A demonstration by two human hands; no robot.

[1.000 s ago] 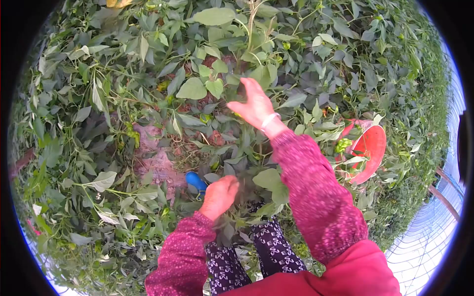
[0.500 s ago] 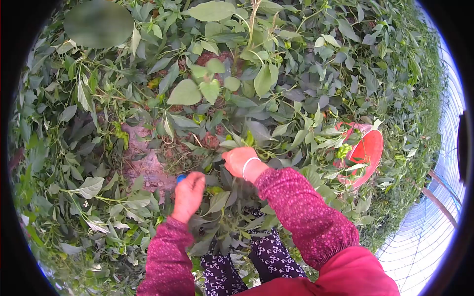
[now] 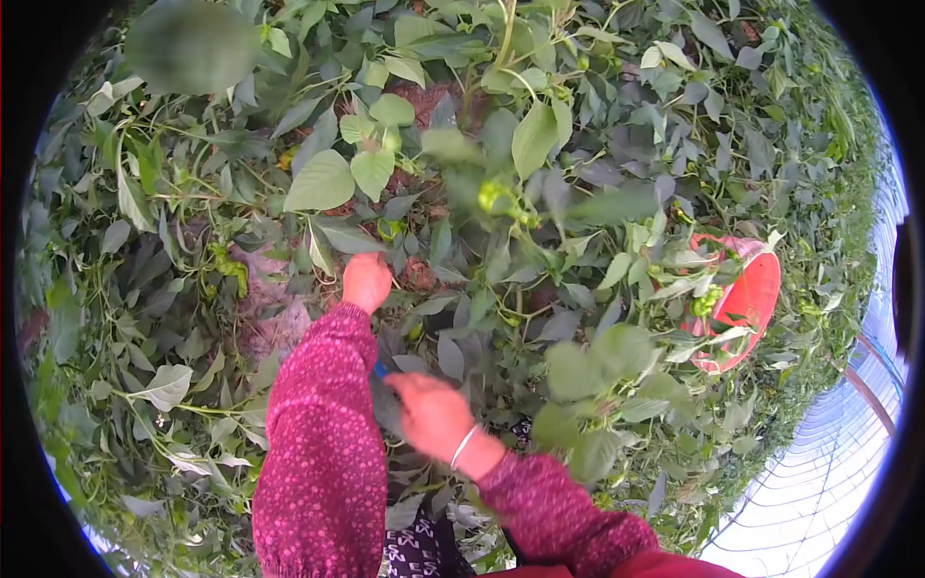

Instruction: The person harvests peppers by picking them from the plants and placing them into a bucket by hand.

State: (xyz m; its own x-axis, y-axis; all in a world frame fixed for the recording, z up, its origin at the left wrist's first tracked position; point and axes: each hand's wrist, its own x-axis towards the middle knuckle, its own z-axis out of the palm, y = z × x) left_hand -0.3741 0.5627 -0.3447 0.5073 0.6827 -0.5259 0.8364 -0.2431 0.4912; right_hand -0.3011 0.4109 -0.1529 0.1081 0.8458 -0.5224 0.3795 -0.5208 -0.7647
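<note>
My left hand [image 3: 367, 281] reaches forward into the pepper plants, its fingers hidden among the leaves. Nearer my body, my right hand [image 3: 434, 416], with a white band at the wrist, is blurred over grey-green leaves; what its fingers hold, if anything, cannot be made out. A bit of a blue object [image 3: 380, 369] shows between the left sleeve and the right hand. Small green peppers [image 3: 496, 199] hang on a blurred stem ahead of the right hand. More green peppers [image 3: 229, 269] hang to the left of the left hand.
A red bucket [image 3: 750, 306] lies tilted among foliage at the right, with leaves and green peppers [image 3: 706, 301] in front of its opening. Bare reddish soil [image 3: 270, 299] shows left of the left sleeve. White netting [image 3: 819, 472] borders the plants at the lower right.
My left hand has moved forward into the leaves. My right hand has come back toward my body and left. The leafy stems near it have shifted, and the blue object is now mostly covered.
</note>
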